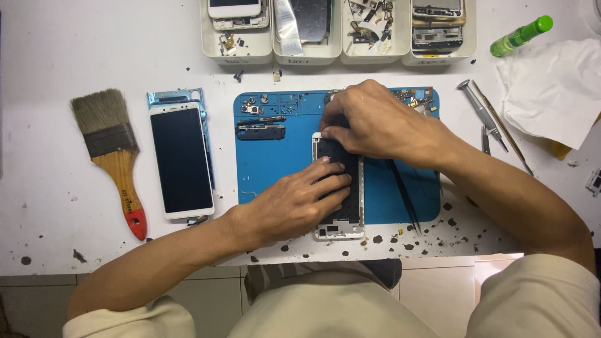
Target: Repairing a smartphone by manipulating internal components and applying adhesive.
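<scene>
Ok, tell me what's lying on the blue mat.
On the mat: an opened phone under both hands, black tweezers, a dark bracket and small parts. The hands cover the phone's middle.

Head camera, steep downward look, close over white worktable [56,206].

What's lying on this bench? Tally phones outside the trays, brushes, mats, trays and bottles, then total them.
Phones: 2
Brushes: 1
Blue mats: 1
White trays: 4
Green bottles: 1
Total: 9
</scene>
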